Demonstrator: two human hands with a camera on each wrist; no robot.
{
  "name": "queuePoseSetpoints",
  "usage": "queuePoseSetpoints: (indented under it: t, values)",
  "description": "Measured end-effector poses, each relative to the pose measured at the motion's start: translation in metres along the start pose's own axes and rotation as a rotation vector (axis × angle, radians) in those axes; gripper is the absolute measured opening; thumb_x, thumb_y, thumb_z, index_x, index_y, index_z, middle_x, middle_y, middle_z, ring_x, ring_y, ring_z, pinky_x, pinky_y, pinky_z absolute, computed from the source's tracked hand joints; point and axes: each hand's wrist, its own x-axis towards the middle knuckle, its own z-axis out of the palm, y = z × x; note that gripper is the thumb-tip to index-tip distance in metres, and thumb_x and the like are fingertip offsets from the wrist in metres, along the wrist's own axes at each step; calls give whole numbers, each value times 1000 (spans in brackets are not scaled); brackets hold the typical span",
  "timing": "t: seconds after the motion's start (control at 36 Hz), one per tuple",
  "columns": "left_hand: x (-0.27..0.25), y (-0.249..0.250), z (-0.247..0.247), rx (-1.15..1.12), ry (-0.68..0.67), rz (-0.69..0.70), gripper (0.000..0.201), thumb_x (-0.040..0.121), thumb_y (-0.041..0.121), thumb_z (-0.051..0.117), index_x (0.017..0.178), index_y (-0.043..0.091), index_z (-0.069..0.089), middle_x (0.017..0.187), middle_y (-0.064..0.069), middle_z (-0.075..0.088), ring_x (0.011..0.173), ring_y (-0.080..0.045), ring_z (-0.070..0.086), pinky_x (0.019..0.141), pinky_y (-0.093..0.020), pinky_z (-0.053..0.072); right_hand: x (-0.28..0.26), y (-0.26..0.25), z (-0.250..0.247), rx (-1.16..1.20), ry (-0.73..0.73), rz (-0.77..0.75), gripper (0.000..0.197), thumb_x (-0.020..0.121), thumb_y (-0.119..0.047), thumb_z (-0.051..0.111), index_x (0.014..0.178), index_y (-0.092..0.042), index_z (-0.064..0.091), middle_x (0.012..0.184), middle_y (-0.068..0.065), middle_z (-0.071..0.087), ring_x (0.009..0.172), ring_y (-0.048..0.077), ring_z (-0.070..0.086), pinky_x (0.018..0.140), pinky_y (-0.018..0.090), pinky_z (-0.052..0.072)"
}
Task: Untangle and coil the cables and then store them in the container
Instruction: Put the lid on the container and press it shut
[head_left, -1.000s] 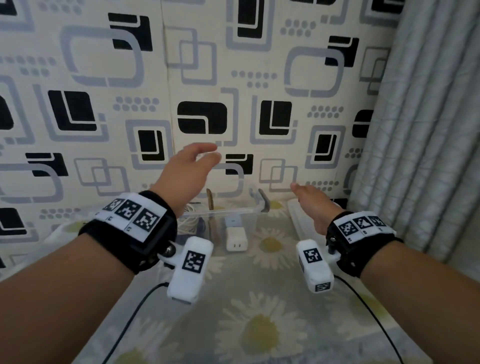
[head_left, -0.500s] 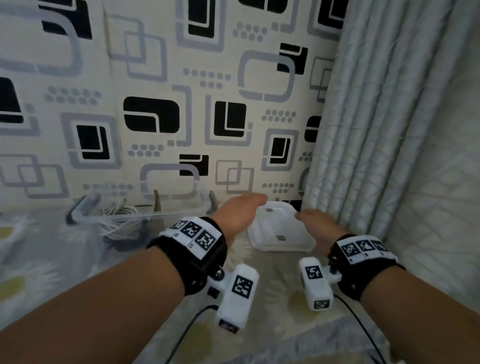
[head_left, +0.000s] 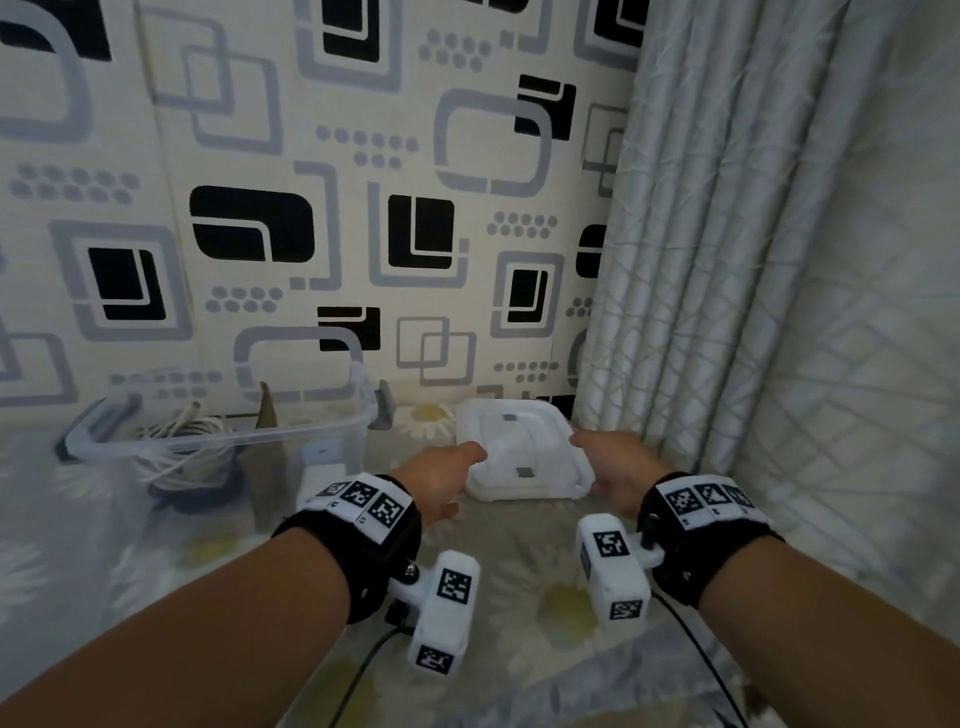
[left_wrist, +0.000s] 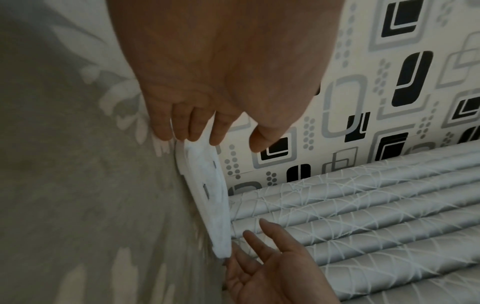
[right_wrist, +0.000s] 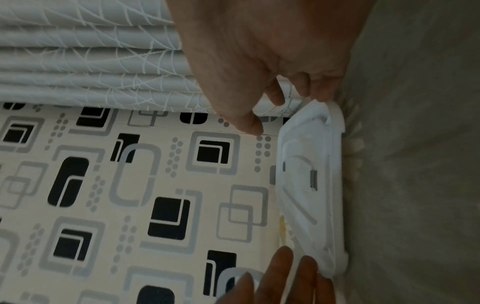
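A white lid (head_left: 519, 457) lies flat on the daisy-print tablecloth, right of a clear plastic container (head_left: 223, 441). Coiled white cables (head_left: 176, 441) and a white charger (head_left: 322, 467) lie inside the container. My left hand (head_left: 457, 462) touches the lid's left edge with its fingers; in the left wrist view this hand (left_wrist: 228, 137) has its thumb held off the lid (left_wrist: 207, 185). My right hand (head_left: 597, 457) is at the lid's right edge. In the right wrist view the right hand (right_wrist: 283, 109) has fingertips at the lid (right_wrist: 311, 185) corner, thumb apart.
A grey pleated curtain (head_left: 727, 312) hangs close behind and to the right of the lid. The patterned wall (head_left: 415, 234) stands just behind the container and lid. Bare tablecloth (head_left: 519, 597) lies under my wrists.
Both hands left the air above the container and went right and down to the lid's two sides. The head view swung right, so the container now sits at the left.
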Motion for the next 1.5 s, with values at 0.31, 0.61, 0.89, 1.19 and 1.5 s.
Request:
queuePoseSetpoints:
  t: [0.31,0.61,0.89,1.19,1.5]
  values:
    - [-8,0,-9,270,-49,86,42,92,23,61,130,5,55,136,-16,53,126,-33,51,103,-44,45,-14,-6,8,82,-38,39,5,93,-9,53,92,-6,56,65,7,50,51,14,39,46,26,28]
    - [-14,4,-7,684,34,531,71,84,31,71,146,24,36,147,-2,41,129,-20,45,104,-30,39,-53,-36,39,268,-81,-153,10,92,-13,52,88,-7,58,58,4,47,48,13,43,50,27,37]
    - [-28,21,-16,466,286,783,30,101,18,44,129,18,54,86,2,58,70,-10,50,59,-12,36,-81,-67,53,276,-141,-354,45,94,-54,48,98,-12,62,70,4,58,61,16,56,60,30,44]
    - [-62,52,-76,176,398,756,17,101,23,44,115,17,52,99,-2,62,88,-19,60,74,-33,51,-65,-76,59,116,103,-392,41,93,-49,46,121,-21,50,118,7,57,105,28,56,98,50,47]
    - [-92,63,-162,-110,464,616,18,99,22,50,113,24,60,109,-3,69,99,-25,66,88,-49,55,-73,-92,109,10,-66,-402,55,99,-40,45,150,-29,26,155,3,31,137,30,36,112,50,31]
